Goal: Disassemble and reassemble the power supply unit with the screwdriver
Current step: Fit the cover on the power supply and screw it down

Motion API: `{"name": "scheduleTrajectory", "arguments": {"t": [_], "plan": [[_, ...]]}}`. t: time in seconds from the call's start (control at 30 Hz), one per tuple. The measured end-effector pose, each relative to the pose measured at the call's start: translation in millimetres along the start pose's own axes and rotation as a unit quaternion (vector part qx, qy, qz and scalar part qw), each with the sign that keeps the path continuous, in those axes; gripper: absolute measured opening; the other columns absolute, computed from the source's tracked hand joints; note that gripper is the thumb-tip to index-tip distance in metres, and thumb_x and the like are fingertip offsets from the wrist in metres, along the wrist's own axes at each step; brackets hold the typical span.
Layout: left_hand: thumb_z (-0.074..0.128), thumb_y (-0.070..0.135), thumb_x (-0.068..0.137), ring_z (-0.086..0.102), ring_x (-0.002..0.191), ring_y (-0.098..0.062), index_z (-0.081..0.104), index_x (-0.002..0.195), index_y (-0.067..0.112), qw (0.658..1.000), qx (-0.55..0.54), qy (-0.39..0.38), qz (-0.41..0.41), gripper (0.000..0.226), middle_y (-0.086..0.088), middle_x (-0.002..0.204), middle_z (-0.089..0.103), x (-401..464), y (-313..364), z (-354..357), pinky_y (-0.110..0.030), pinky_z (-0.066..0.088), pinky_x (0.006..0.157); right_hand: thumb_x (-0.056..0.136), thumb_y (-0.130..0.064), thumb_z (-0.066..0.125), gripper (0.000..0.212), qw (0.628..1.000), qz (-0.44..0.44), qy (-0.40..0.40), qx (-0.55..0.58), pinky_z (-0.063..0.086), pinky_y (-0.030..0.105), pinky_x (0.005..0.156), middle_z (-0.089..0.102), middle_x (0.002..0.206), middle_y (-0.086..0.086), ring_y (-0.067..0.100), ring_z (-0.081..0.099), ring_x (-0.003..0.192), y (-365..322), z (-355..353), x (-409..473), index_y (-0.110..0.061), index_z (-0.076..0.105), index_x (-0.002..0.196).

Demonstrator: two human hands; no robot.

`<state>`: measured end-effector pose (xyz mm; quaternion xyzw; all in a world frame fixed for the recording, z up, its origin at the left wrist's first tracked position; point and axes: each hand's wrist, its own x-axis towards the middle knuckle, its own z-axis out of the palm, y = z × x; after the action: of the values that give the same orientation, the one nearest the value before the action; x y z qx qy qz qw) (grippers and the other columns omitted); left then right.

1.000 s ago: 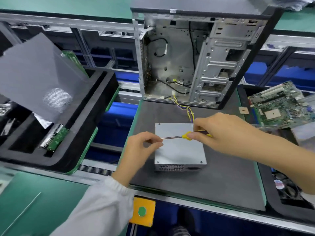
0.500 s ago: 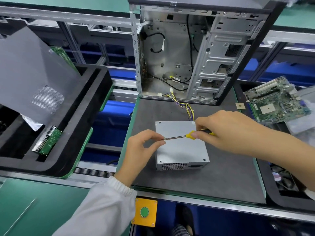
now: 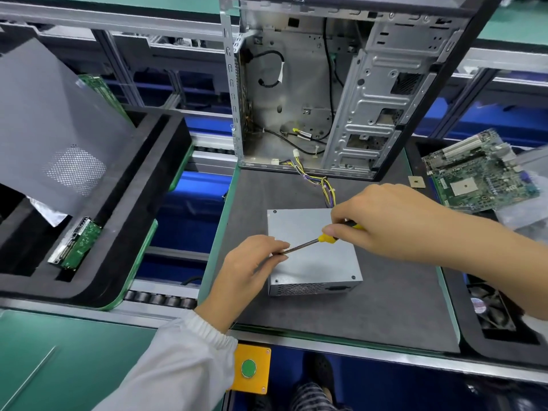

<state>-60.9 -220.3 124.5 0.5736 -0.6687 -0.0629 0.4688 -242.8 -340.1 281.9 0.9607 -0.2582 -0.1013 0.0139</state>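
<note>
A silver power supply unit (image 3: 314, 262) lies flat on the dark grey mat (image 3: 385, 307), its vented side facing me. A bundle of yellow and purple wires (image 3: 324, 185) runs from it into the open computer case (image 3: 311, 93) behind. My right hand (image 3: 382, 223) grips the yellow and black handle of the screwdriver (image 3: 324, 238), which lies nearly level over the unit. My left hand (image 3: 252, 262) pinches the tip end of the metal shaft at the unit's left edge. The tip itself is hidden by my fingers.
A green motherboard (image 3: 480, 176) lies at the right. A black foam tray (image 3: 124, 209) at the left holds a small circuit board (image 3: 77, 247) and a grey perforated panel (image 3: 56, 132). A fan (image 3: 489, 310) sits in a tray at the lower right. An orange box with a green button (image 3: 249, 367) is below the mat.
The view has shifted a little. Both hands stay on the screwdriver; its handle end has risen slightly, so the shaft now slants down to the left.
</note>
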Motion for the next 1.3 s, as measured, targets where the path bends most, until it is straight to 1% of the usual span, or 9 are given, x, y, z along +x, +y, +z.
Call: {"name": "scheduleTrajectory", "arguments": {"t": [0.1,0.2,0.37,0.5,0.6,0.73,1.0,1.13,1.3], "plan": [[0.074,0.006,0.083,0.064,0.088,-0.010,0.069,0.108,0.005,1.000,-0.013,-0.015,-0.017,0.026,-0.002,0.093,0.069,-6,-1,-1,-0.029,0.053,0.084,0.094,-0.057,0.032,0.037,1.000,-0.004,-0.011,0.000,0.032,0.030,0.055,0.050,0.070,-0.010,0.020,0.050,0.070,-4,3,2,-0.029,0.056,0.088],[0.076,0.018,0.082,0.064,0.094,-0.005,0.065,0.118,0.012,0.997,-0.032,-0.042,-0.058,0.038,0.003,0.098,0.070,-12,-3,-4,-0.027,0.053,0.089,0.093,-0.058,0.032,0.036,1.000,-0.001,-0.012,0.001,0.030,0.031,0.055,0.055,0.075,-0.009,0.020,0.051,0.071,-5,3,2,-0.030,0.055,0.086],[0.079,0.022,0.080,0.063,0.100,0.001,0.064,0.119,0.017,0.992,-0.070,-0.059,-0.087,0.042,0.008,0.103,0.070,-21,-5,-5,-0.022,0.050,0.094,0.093,-0.059,0.032,0.038,0.999,-0.013,-0.024,-0.018,0.024,0.026,0.048,0.052,0.070,-0.009,0.016,0.045,0.061,-10,8,2,-0.029,0.055,0.086],[0.082,0.033,0.076,0.057,0.113,-0.005,0.064,0.118,0.018,0.991,-0.054,-0.087,-0.091,0.048,0.010,0.117,0.064,-27,-11,-7,-0.023,0.045,0.100,0.093,-0.059,0.033,0.039,0.999,-0.019,-0.030,-0.035,0.023,0.028,0.049,0.041,0.061,-0.011,0.017,0.042,0.059,-17,14,2,-0.029,0.057,0.087],[0.081,0.035,0.076,0.055,0.114,-0.007,0.069,0.112,0.016,0.990,-0.051,-0.094,-0.091,0.043,0.007,0.118,0.062,-32,-12,-7,-0.025,0.045,0.101,0.093,-0.059,0.034,0.038,0.998,-0.019,-0.040,-0.044,0.025,0.031,0.051,0.038,0.060,-0.010,0.019,0.042,0.059,-21,15,2,-0.029,0.056,0.086],[0.082,0.027,0.077,0.056,0.112,-0.007,0.071,0.102,0.014,0.990,-0.049,-0.081,-0.101,0.030,0.005,0.114,0.063,-33,-10,-4,-0.026,0.046,0.098,0.094,-0.058,0.033,0.035,0.997,-0.018,-0.048,-0.051,0.023,0.030,0.049,0.037,0.060,-0.010,0.021,0.043,0.062,-25,14,3,-0.030,0.050,0.082],[0.081,0.015,0.078,0.059,0.106,-0.012,0.073,0.086,0.012,0.987,-0.072,-0.057,-0.131,0.011,0.003,0.108,0.065,-31,-7,-5,-0.028,0.049,0.094,0.094,-0.058,0.033,0.034,0.997,-0.008,-0.058,-0.052,0.023,0.029,0.048,0.038,0.060,-0.009,0.021,0.043,0.061,-27,16,3,-0.030,0.050,0.082],[0.079,0.013,0.080,0.059,0.107,-0.011,0.074,0.085,0.014,0.982,-0.084,-0.063,-0.158,0.007,0.005,0.109,0.064,-30,-4,-5,-0.023,0.046,0.095,0.094,-0.058,0.033,0.033,0.996,-0.002,-0.065,-0.056,0.023,0.028,0.048,0.040,0.061,-0.009,0.018,0.040,0.057,-28,17,3,-0.030,0.047,0.082],[0.077,0.014,0.082,0.055,0.111,-0.008,0.074,0.086,0.016,0.973,-0.093,-0.089,-0.190,0.006,0.009,0.112,0.062,-28,-3,-6,-0.013,0.040,0.097,0.094,-0.058,0.033,0.032,0.996,0.008,-0.072,-0.051,0.021,0.026,0.047,0.048,0.070,-0.008,0.004,0.030,0.050,-27,18,0,-0.031,0.045,0.083]]}}
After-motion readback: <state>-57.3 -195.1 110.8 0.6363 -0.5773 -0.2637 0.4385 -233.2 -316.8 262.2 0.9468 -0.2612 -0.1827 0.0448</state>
